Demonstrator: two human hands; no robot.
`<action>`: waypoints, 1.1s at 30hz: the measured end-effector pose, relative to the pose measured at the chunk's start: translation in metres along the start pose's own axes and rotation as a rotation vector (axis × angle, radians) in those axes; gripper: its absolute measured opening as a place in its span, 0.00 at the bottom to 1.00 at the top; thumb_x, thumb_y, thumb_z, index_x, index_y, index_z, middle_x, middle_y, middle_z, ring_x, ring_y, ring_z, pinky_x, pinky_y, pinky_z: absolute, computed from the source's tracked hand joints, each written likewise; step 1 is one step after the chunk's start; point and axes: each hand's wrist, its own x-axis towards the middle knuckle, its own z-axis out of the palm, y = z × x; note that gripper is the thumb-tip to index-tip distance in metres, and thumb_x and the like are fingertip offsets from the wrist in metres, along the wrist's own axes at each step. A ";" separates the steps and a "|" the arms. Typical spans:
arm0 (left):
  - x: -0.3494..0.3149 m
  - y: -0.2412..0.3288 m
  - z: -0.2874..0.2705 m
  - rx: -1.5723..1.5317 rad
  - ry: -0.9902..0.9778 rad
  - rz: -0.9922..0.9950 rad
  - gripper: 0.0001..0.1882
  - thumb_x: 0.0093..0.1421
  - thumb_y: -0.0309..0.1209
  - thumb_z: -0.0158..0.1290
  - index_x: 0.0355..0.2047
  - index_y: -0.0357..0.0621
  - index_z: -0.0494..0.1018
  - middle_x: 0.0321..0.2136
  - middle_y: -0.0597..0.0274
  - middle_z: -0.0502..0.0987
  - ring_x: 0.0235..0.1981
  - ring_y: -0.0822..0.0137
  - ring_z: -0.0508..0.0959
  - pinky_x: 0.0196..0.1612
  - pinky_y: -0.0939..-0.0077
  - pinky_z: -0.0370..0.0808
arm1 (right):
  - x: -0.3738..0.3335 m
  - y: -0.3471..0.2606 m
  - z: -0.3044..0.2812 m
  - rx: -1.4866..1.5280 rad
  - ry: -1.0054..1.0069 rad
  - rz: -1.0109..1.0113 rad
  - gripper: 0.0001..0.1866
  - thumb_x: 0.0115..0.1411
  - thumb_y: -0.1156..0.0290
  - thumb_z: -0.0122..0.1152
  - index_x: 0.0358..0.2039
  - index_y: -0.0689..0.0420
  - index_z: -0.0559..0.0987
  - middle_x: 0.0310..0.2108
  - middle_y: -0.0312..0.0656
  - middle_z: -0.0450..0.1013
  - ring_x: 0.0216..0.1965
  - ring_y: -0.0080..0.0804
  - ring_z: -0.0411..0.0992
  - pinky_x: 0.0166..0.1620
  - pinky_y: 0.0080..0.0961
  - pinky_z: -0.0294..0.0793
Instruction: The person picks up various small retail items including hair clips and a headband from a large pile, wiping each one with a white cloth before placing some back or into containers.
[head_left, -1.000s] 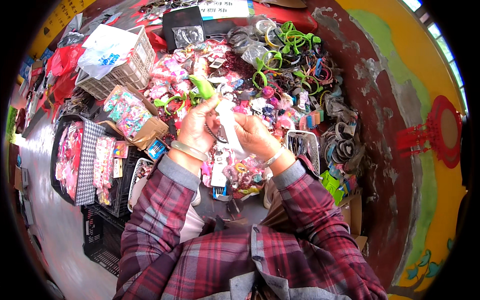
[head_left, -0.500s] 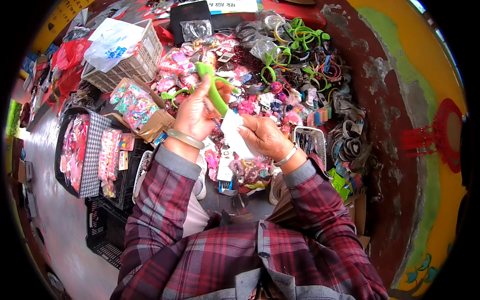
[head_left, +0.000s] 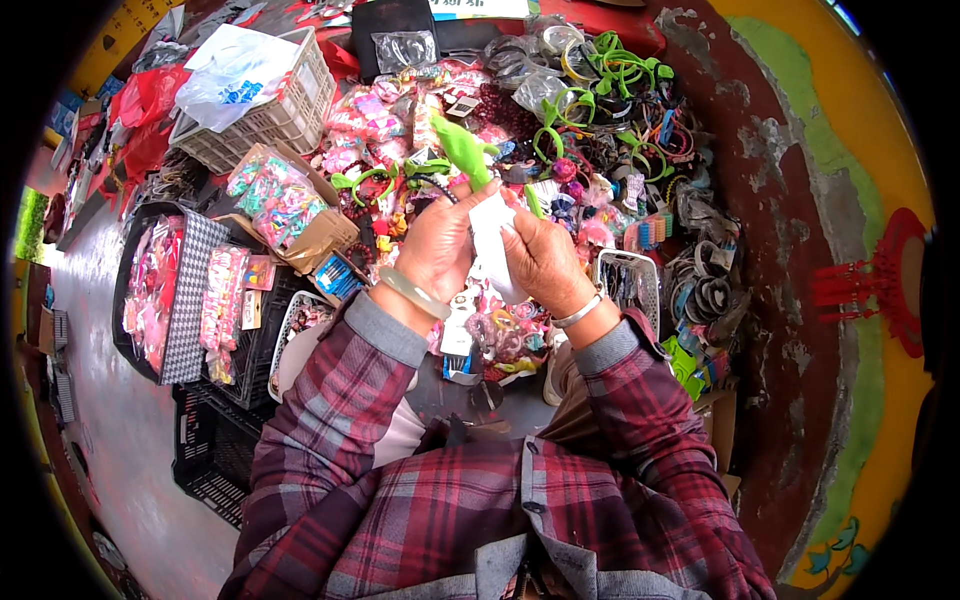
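Your left hand (head_left: 437, 245) is closed on the green cloth piece (head_left: 462, 150), your right hand (head_left: 550, 265) pinches the white strip (head_left: 490, 240) just below; both are over the accessory heap (head_left: 370, 118). Hold lightly, with strip flat; green headbands (head_left: 610, 44) lie at the heap's far right corner

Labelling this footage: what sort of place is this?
Probably a hair-accessory stall or sorting spot, judging by bright green looped headbands, a brown cardboard box of colourful packets and a beige slatted plastic crate.
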 end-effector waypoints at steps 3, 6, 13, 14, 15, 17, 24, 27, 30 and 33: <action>-0.002 0.007 0.000 0.047 -0.034 0.014 0.12 0.58 0.36 0.49 0.36 0.39 0.72 0.32 0.61 0.75 0.35 0.70 0.74 0.41 0.74 0.71 | 0.001 -0.005 -0.001 0.044 0.018 -0.004 0.12 0.57 0.62 0.50 0.26 0.58 0.70 0.19 0.51 0.69 0.23 0.52 0.69 0.25 0.41 0.67; 0.001 0.013 -0.011 0.110 -0.060 0.040 0.13 0.57 0.37 0.51 0.35 0.39 0.72 0.32 0.61 0.75 0.35 0.70 0.74 0.41 0.73 0.70 | 0.004 -0.004 0.001 0.112 -0.007 -0.007 0.13 0.58 0.61 0.50 0.25 0.59 0.70 0.18 0.51 0.69 0.23 0.52 0.69 0.25 0.41 0.66; -0.006 0.044 -0.012 0.040 -0.074 0.193 0.11 0.55 0.36 0.54 0.32 0.42 0.72 0.31 0.60 0.74 0.33 0.71 0.72 0.26 0.84 0.64 | 0.006 0.004 0.000 -0.078 -0.037 -0.267 0.12 0.56 0.63 0.53 0.22 0.58 0.68 0.16 0.46 0.65 0.22 0.49 0.66 0.26 0.40 0.64; -0.008 0.044 -0.009 0.033 -0.073 0.196 0.11 0.56 0.37 0.53 0.30 0.41 0.72 0.29 0.60 0.74 0.29 0.74 0.70 0.25 0.85 0.61 | 0.007 0.002 -0.002 -0.124 -0.004 -0.335 0.12 0.55 0.64 0.54 0.21 0.57 0.67 0.16 0.45 0.65 0.22 0.48 0.66 0.26 0.40 0.63; -0.010 0.045 -0.006 0.025 -0.072 0.199 0.12 0.56 0.38 0.52 0.29 0.41 0.71 0.28 0.60 0.74 0.26 0.76 0.69 0.24 0.86 0.59 | 0.009 0.002 -0.007 -0.183 -0.040 -0.345 0.12 0.52 0.65 0.57 0.20 0.56 0.67 0.17 0.44 0.64 0.23 0.46 0.65 0.28 0.39 0.63; -0.014 0.048 -0.002 0.044 -0.207 0.210 0.12 0.57 0.38 0.51 0.28 0.42 0.70 0.25 0.61 0.72 0.27 0.73 0.69 0.26 0.84 0.61 | 0.011 -0.003 -0.018 -0.229 -0.082 -0.398 0.12 0.50 0.65 0.58 0.20 0.55 0.66 0.17 0.44 0.64 0.22 0.45 0.65 0.30 0.39 0.64; -0.022 0.063 -0.009 0.223 -0.443 0.174 0.17 0.60 0.42 0.46 0.20 0.45 0.62 0.17 0.68 0.62 0.22 0.72 0.62 0.32 0.75 0.60 | 0.009 -0.008 -0.040 -0.501 -0.050 -0.565 0.09 0.43 0.69 0.59 0.28 0.54 0.73 0.27 0.36 0.70 0.38 0.32 0.69 0.51 0.35 0.62; -0.022 0.066 -0.007 0.322 -0.347 0.217 0.19 0.60 0.45 0.45 0.19 0.47 0.60 0.12 0.70 0.60 0.20 0.72 0.59 0.28 0.78 0.57 | 0.008 0.007 -0.052 -0.576 0.043 -0.466 0.14 0.42 0.71 0.56 0.33 0.56 0.75 0.36 0.40 0.73 0.44 0.34 0.69 0.51 0.36 0.62; -0.025 0.063 -0.008 0.417 -0.295 0.173 0.19 0.61 0.45 0.43 0.19 0.48 0.60 0.12 0.70 0.59 0.20 0.72 0.59 0.28 0.78 0.57 | 0.013 0.018 -0.063 -0.334 0.454 -0.344 0.08 0.56 0.70 0.51 0.34 0.58 0.75 0.36 0.42 0.73 0.43 0.40 0.69 0.49 0.35 0.63; -0.024 0.059 -0.010 0.401 -0.206 0.063 0.18 0.62 0.43 0.41 0.19 0.47 0.60 0.13 0.69 0.59 0.20 0.72 0.59 0.28 0.78 0.58 | 0.013 0.015 -0.074 -0.251 0.565 -0.307 0.09 0.58 0.71 0.49 0.37 0.59 0.74 0.37 0.44 0.72 0.44 0.43 0.68 0.49 0.34 0.64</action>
